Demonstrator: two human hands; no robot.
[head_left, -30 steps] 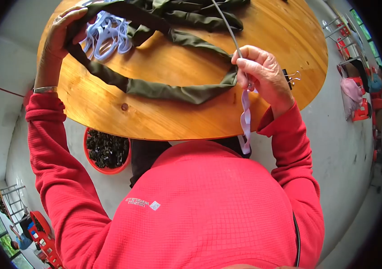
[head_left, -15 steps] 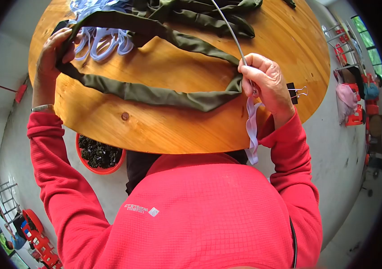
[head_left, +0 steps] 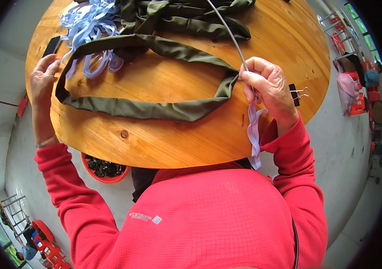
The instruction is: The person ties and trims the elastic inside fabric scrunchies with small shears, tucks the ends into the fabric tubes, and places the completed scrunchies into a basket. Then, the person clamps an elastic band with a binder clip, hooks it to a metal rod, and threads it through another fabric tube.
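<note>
A dark green fabric tube (head_left: 137,107) lies in a long loop on the wooden table (head_left: 177,143). My right hand (head_left: 266,87) pinches a thin metal rod (head_left: 227,30) at the loop's right end, with the fabric meeting my fingertips. The rod slants up and away to the left. Below that hand hangs a pale lilac elastic strip (head_left: 254,134), apparently attached at the rod's lower end. My left hand (head_left: 43,78) is just off the loop's left end, fingers loosely bent and apart, holding nothing.
Pale blue elastic strips (head_left: 90,27) are heaped at the far left, beside a dark flat object (head_left: 52,46). More green fabric (head_left: 191,27) lies at the back. A black binder clip (head_left: 294,95) sits by the right edge. A red tub (head_left: 105,175) of dark scraps stands below the table.
My left hand has let go of the loop's left end and moved slightly left and down. The loop now rests lower on the table. My right hand still holds the rod.
</note>
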